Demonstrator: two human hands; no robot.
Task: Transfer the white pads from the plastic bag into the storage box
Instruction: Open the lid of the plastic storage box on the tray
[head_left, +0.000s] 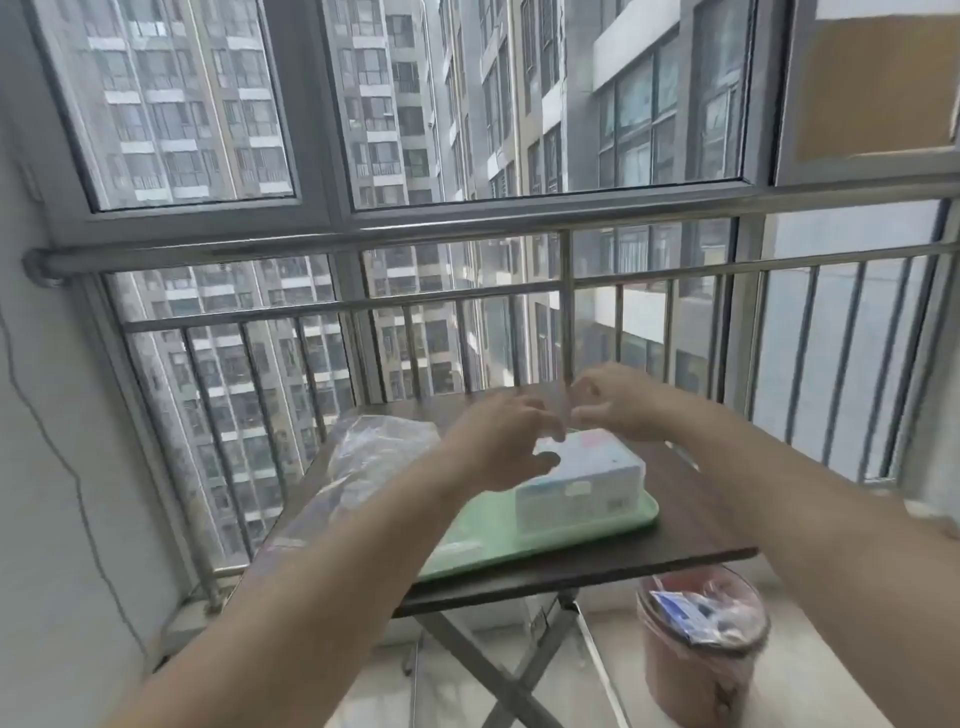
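the railing (467, 299) and the windows behind it fill the far side, with tower blocks beyond the glass. under my arms stands a dark folding counter (691, 540) on crossed metal legs. a pinkish bin (696, 649) sits on the floor by its right side, with scraps inside. a green tray (483, 540) lies on the counter, reaching its near edge. the clear plastic bag (374, 452) lies crumpled on the counter's left part, just beside the tray; i cannot make out the white pads in it. a white pack (582, 483) with a printed label rests on the right half of the tray; whether it is the storage box i cannot tell. my left hand (498, 441) is over the pack's far left end, its fingers (540, 415) half curled. my right hand (618, 402) is above the far end, its fingers (584, 387) curled with the tips drawn together. both hands are blurred, so i cannot tell whether either grips anything.
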